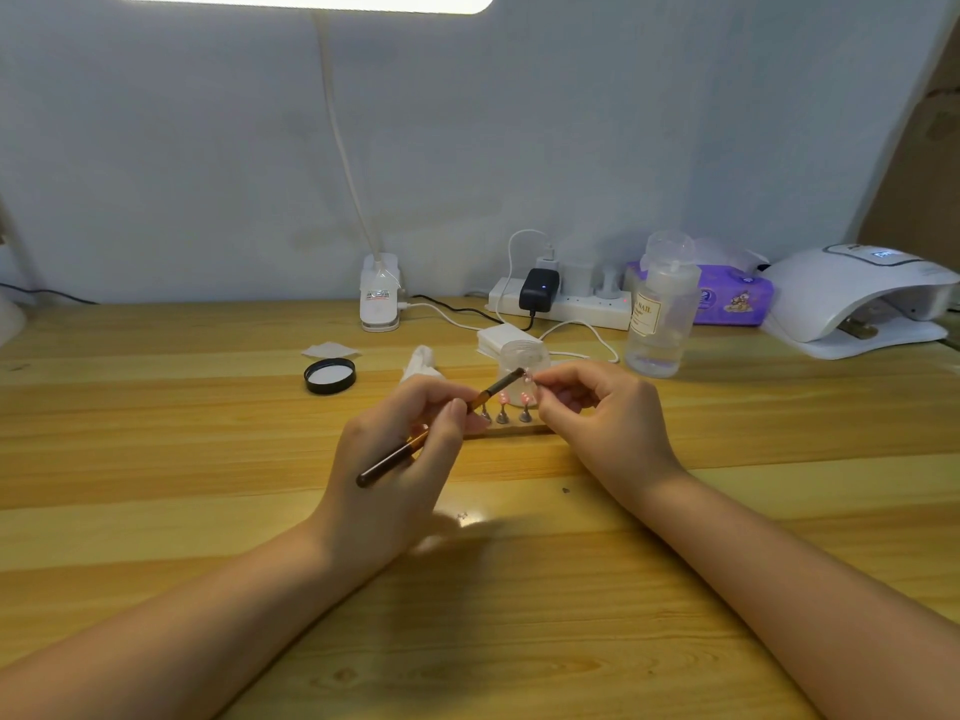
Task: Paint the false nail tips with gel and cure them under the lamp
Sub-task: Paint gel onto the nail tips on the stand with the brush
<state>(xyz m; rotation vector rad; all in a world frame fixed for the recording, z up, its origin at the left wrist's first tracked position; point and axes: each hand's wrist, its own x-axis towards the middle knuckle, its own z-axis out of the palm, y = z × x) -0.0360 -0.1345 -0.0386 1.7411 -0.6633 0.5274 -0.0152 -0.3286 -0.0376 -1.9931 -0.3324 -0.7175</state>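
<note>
We grip the brush (441, 425) in our left hand (400, 449), tip up by a pink nail tip (528, 377) pinched in our right hand (597, 413), above the wooden stand (511, 427) w/ more tips, mid-table (208, 511). Curing lamp (852, 298) sits far right at the back.

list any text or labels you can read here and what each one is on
"NAIL" on the label of the clear bottle; the smaller print under it is too blurred to read.
Purple tissue pack: printed pictures and text, too small to read.
Clip lamp base: a sticker, unreadable.
Curing lamp: a lit display on top, unreadable.
</note>
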